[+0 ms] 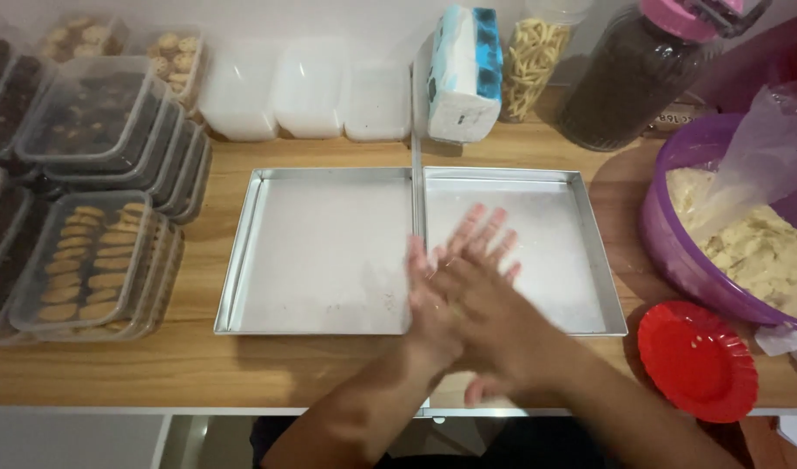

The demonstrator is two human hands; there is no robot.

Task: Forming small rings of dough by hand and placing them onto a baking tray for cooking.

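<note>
**Palms together over the baking trays, dough bowl waiting alongside**

The person's right hand (494,300) lies on top of the left hand (429,304), palms pressed flat together, fingers stretched out and a bit blurred. It looks like the rolling step, shaping a small piece of dough between the palms, but nothing shows between them, so whether either hand actually holds anything can't be told.

Taking the right baking tray (589,252) as the landmark: the hands hover over its near-left corner, right at the seam where it touches the left baking tray (251,252). Both trays are bare, floured-looking metal. To the right of the tray sits the purple bowl (668,252) full of pale crumbly dough (763,252), with clear plastic draped over its far side. Near the tray's front right corner lies a small red plate (698,360). Beyond it, at the back, stand a tissue pack (463,74), a jar of pale sticks (533,56) and a dark jar with a pink lid (624,78). Far left of it, stacked clear boxes of cookies (90,260).

Judging from that, the next move would call for parting the palms gently and setting any shaped piece down on the bare tray.
</note>
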